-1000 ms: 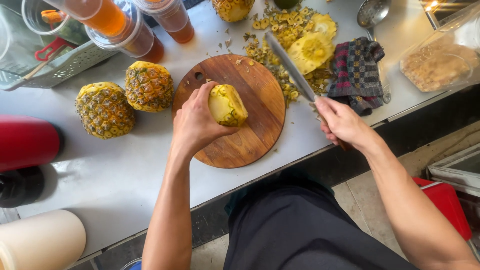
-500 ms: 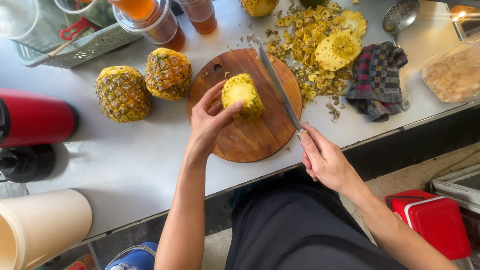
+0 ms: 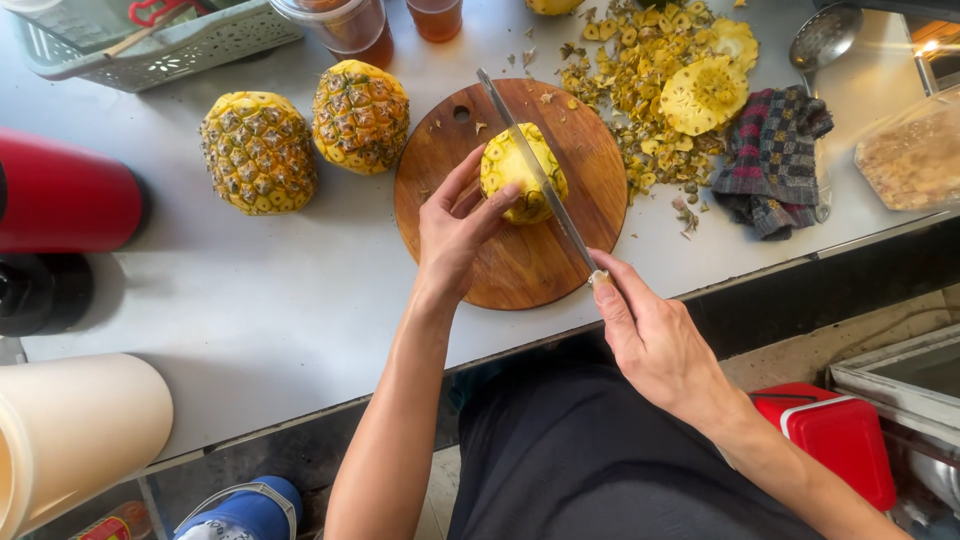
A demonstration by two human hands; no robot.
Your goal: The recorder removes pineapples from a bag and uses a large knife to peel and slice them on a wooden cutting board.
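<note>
I stand at a fruit-prep stall kitchen: a steel worktop (image 3: 300,310) carries my round cutting board (image 3: 520,270), whole pineapples (image 3: 258,150) left of it, peel scraps (image 3: 640,90) right of it, drink cups (image 3: 345,25) beyond.

We see a round wooden cutting board (image 3: 520,260), warm brown with a smooth, faintly satin grain. Our left hand (image 3: 455,235) steadies a peeled pineapple (image 3: 515,170), its flesh wet and glossy, pitted where eyes remain. Our right hand (image 3: 655,345) holds a knife (image 3: 535,170) with a bright, polished metal blade. Two unpeeled pineapples (image 3: 305,135) have rough, scaly, matt rind. The countertop (image 3: 260,310) looks like brushed metal, dull grey, though glare makes that uncertain. A checked cloth (image 3: 770,165) is soft woven fabric. The red cylinder (image 3: 65,195) is smooth, glossy plastic.
</note>
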